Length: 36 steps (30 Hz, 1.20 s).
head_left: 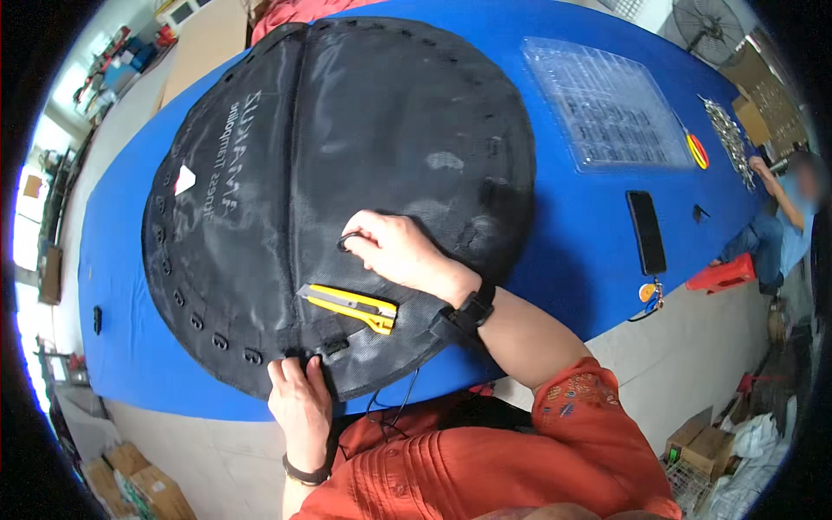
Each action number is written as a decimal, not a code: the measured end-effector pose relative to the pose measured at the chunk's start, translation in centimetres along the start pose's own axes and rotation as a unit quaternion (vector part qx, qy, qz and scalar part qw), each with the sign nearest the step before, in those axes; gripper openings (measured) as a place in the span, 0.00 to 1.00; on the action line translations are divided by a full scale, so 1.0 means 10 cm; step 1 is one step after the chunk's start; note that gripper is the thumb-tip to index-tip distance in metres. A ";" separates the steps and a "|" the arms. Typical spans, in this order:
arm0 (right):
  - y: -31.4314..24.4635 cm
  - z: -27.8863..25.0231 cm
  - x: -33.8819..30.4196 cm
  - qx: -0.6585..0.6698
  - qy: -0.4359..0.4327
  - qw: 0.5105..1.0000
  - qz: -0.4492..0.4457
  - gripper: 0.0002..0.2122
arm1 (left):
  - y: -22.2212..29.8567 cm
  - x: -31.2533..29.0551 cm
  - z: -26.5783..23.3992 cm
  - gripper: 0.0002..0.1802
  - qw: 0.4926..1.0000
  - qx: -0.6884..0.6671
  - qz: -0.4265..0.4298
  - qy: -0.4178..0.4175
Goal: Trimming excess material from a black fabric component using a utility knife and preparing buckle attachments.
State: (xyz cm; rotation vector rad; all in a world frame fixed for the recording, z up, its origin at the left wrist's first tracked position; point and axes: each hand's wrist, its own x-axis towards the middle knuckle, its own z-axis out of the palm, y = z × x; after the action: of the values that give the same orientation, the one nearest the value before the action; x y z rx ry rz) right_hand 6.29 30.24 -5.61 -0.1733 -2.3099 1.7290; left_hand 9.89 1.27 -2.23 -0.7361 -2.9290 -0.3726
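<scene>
Cloth (pixel 113 260), blue, shows at the left of the frame with a small black scrap (pixel 97 320) on it. Next comes the mat (pixel 390 130), round and black, lying flat from the left through the upper middle. I judge it light for its spread, soft and floppy, tough rather than fragile; its woven sheen may let it slide. Tabs (pixel 197 322) line its lower-left rim and should give a surer hold than the smooth face. The seam (pixel 293 156) running down it looks thicker, so probably stiffer, a second good grip.

At bottom centre-left, my left hand (pixel 300 403) has its fingers bent together over the rim; I cannot tell whether they clamp it or just press. Right of that, a yellow knife (pixel 351 305) lies loose on the mat, its tip pointing left; shifting the fabric would likely carry it along. Mid-frame, my right hand (pixel 403 253) has its fingertips closed on a small black piece (pixel 347 242), above or against the mat, which I cannot tell.

A clear tray (pixel 607 108) sits at upper right, then a phone (pixel 646 232), then metal pieces (pixel 730 143) near the right edge.
</scene>
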 end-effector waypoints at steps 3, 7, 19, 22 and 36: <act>-0.02 -0.01 0.00 -0.019 0.003 1.000 -0.010 0.08 | -0.01 0.00 0.00 0.12 1.000 -0.008 0.010 -0.004; 0.00 0.00 0.00 -0.025 0.010 0.999 -0.021 0.07 | -0.04 -0.01 0.03 0.13 1.000 0.007 0.007 -0.019; 0.00 0.00 0.00 -0.008 0.012 1.000 -0.009 0.09 | -0.24 0.07 0.03 0.06 0.998 -0.038 -0.009 -0.048; 0.01 0.01 0.00 -0.002 0.012 1.000 -0.011 0.09 | -0.24 0.08 0.08 0.06 0.998 -0.068 -0.014 -0.001; 0.14 0.08 0.05 -0.001 0.031 0.999 -0.040 0.09 | -0.33 -0.22 0.28 0.05 0.989 0.004 0.122 0.089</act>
State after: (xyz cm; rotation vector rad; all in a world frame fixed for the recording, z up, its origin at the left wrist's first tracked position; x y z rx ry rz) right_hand 5.57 30.02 -7.06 -0.1311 -2.2437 1.6595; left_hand 10.15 -1.86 -5.94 -0.9927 -2.6345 -0.3791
